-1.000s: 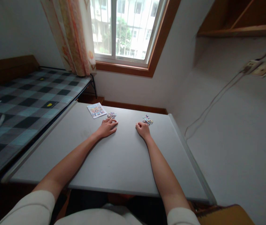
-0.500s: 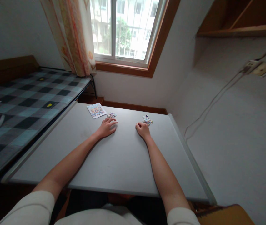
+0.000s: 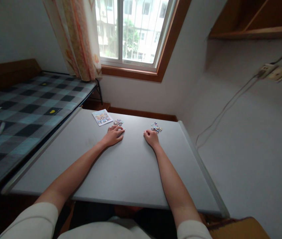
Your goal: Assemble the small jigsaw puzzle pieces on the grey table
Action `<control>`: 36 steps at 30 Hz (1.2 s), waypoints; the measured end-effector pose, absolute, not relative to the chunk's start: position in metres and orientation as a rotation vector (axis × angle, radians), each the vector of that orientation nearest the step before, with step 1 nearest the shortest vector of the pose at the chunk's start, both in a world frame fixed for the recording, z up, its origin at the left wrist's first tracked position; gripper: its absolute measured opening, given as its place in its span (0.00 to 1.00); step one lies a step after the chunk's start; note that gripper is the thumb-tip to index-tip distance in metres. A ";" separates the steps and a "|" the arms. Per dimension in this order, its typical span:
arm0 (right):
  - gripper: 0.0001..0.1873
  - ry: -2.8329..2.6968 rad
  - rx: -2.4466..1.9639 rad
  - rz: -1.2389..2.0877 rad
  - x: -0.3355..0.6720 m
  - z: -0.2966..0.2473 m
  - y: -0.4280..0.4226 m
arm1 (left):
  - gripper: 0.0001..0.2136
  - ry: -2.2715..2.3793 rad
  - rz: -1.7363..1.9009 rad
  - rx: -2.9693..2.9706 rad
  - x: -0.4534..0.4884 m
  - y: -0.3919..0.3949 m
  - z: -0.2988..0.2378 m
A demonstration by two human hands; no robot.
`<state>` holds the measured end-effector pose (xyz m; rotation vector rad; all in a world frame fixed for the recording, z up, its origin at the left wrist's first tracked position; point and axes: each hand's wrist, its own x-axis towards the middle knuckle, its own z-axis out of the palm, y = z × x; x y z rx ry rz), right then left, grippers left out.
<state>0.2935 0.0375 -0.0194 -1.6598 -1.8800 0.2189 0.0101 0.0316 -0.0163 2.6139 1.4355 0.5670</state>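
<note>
Two heaps of small multicoloured jigsaw pieces lie toward the far side of the white table. My left hand rests palm down just in front of the left heap, fingers apart. A tiny pale piece seems to lie at its index fingertip. Close in front of the right heap is my right hand, its fingers curled closed. Whatever they hold, if anything, is hidden. Beside the left heap lies a square printed picture card in orange and blue.
A bed with a checked cover stands along the table's left side. A white wall with a socket and hanging cable borders the right. Beyond the table's far edge is a window with a curtain.
The fingers of my left hand have bent slightly, with the index finger drawing in a little. My right hand and the heaps look unmoved.
</note>
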 end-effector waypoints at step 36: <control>0.18 -1.869 -1.653 0.213 0.294 -0.023 0.039 | 0.18 1.495 0.622 2.532 0.010 0.033 -0.019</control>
